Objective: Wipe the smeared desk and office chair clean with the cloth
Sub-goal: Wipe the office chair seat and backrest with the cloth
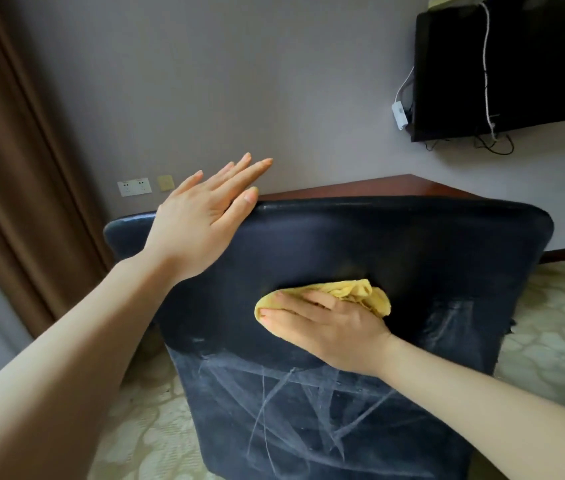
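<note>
Head view puts my right hand (329, 327) flat on the yellow cloth (360, 296), fingers nearly straight and pressing it against the middle of the chair (412, 244) back. My thumb is hidden, and the cloth bunches up in a lump past my knuckles. My left hand (201, 216) is spread wide open at the top edge of the back near its left corner, holding nothing. I cannot tell whether it bears on the edge or only hovers there.

That is my first worry: with nothing gripped, a firm push from the wiping hand could swing or roll the chair away, and the stroke would skid.

The second is the cloth itself. Bunched like this, only part of it meets the upholstery, so I may drag the white smears (291, 393) about instead of lifting them. They criss-cross the lower half of the back, below my wrist, and a fainter patch (447, 323) sits near the right edge; both are easy to skip.

Beyond the top edge, only a strip of the surface (395, 185) shows, too little to judge its smears.
</note>
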